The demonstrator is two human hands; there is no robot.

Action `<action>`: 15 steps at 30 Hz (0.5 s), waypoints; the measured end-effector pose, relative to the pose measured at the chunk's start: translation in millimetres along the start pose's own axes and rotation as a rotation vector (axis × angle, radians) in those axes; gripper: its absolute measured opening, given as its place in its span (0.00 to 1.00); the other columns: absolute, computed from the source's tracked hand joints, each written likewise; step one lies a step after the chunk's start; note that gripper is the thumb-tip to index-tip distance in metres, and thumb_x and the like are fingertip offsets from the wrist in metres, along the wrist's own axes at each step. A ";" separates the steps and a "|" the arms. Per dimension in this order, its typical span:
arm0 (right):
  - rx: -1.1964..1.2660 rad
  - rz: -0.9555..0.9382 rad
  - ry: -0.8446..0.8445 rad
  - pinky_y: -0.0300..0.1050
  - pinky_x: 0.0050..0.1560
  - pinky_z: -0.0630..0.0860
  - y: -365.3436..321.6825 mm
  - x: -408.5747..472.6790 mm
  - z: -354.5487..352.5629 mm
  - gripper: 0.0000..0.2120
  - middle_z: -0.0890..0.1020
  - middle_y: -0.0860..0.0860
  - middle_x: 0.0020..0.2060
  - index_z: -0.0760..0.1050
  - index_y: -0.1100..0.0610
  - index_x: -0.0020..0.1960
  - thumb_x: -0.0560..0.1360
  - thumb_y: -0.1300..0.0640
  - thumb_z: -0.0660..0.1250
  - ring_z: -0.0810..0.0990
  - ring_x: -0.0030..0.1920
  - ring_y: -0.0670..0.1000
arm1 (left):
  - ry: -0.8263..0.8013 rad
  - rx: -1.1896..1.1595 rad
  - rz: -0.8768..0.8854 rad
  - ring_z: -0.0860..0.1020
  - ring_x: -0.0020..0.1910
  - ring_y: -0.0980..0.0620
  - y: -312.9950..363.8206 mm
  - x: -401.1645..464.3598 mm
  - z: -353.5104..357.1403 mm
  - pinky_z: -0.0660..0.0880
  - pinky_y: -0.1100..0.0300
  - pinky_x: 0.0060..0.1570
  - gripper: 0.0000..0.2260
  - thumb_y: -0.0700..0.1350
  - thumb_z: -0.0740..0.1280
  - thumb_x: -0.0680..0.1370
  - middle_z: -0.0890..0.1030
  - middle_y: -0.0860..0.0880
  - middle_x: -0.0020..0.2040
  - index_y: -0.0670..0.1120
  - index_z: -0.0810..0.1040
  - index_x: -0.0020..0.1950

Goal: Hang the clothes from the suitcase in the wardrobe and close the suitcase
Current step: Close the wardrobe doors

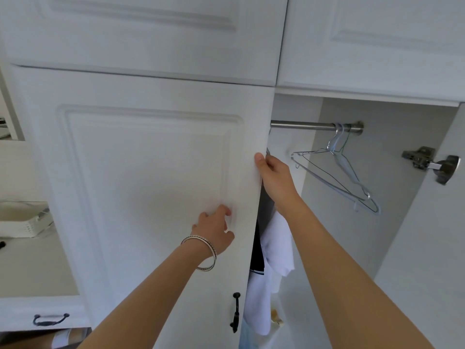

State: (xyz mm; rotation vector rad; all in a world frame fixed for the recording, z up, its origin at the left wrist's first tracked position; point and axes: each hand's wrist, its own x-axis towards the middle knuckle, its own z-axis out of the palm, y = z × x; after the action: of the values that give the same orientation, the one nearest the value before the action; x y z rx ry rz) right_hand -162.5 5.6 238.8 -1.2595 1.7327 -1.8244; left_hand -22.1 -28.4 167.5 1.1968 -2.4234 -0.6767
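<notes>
The white wardrobe door [151, 172] on the left stands partly ajar. My right hand [274, 177] grips its right edge, thumb on the front and fingers behind. My left hand [216, 230], with bracelets on the wrist, rests its fingertips on the door panel and holds nothing. Behind the door edge hang a white garment [275, 245] and a dark one [258, 250], mostly hidden. A metal rail [302, 125] crosses the open compartment with two empty wire hangers [337, 172] at its right end. The suitcase is out of view.
A black handle [235, 311] sits low on the door. The right door is swung open, its hinge [427, 163] showing. On the left are a shelf with a white basket [22, 225] and a drawer with a black handle [50, 319].
</notes>
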 end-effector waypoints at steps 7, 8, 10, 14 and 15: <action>-0.046 0.038 0.161 0.36 0.47 0.71 -0.8 -12.1 -47.8 0.13 0.78 0.50 0.51 0.75 0.57 0.62 0.78 0.57 0.62 0.75 0.49 0.47 | -0.083 -0.050 0.068 0.75 0.46 0.47 31.4 -6.8 10.3 0.70 0.62 0.47 0.10 0.42 0.62 0.76 0.80 0.44 0.54 0.44 0.75 0.56; -0.079 0.041 0.186 0.34 0.45 0.71 -0.8 -17.0 -59.9 0.13 0.77 0.51 0.51 0.75 0.57 0.62 0.78 0.59 0.62 0.75 0.48 0.47 | -0.089 -0.060 0.094 0.76 0.47 0.46 40.0 -7.1 13.8 0.70 0.63 0.47 0.09 0.41 0.62 0.76 0.80 0.43 0.54 0.43 0.76 0.55; -0.138 0.044 0.271 0.30 0.39 0.70 -3.0 -31.1 -90.0 0.13 0.77 0.52 0.49 0.74 0.59 0.62 0.77 0.62 0.61 0.74 0.42 0.46 | -0.117 -0.078 0.164 0.77 0.53 0.44 63.8 -6.6 20.6 0.70 0.63 0.50 0.10 0.40 0.61 0.76 0.80 0.43 0.56 0.42 0.76 0.55; -0.290 0.117 0.456 0.35 0.40 0.70 -10.3 -77.5 -158.3 0.14 0.76 0.51 0.48 0.73 0.60 0.62 0.77 0.64 0.61 0.74 0.45 0.49 | -0.200 -0.105 0.326 0.77 0.56 0.45 115.1 -17.7 44.4 0.71 0.62 0.52 0.09 0.41 0.62 0.76 0.79 0.44 0.56 0.43 0.77 0.54; -0.334 0.138 0.529 0.37 0.43 0.70 -13.3 -96.0 -179.5 0.14 0.76 0.52 0.48 0.73 0.60 0.62 0.76 0.64 0.61 0.74 0.47 0.50 | -0.236 -0.116 0.388 0.77 0.53 0.45 131.2 -23.6 53.3 0.71 0.63 0.48 0.09 0.41 0.62 0.76 0.79 0.44 0.53 0.44 0.78 0.54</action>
State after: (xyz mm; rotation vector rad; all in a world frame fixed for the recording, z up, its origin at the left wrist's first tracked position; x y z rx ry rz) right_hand -241.7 193.6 238.9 -0.7639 2.4188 -1.9605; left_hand -119.3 73.8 194.5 0.6022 -2.6571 -0.8571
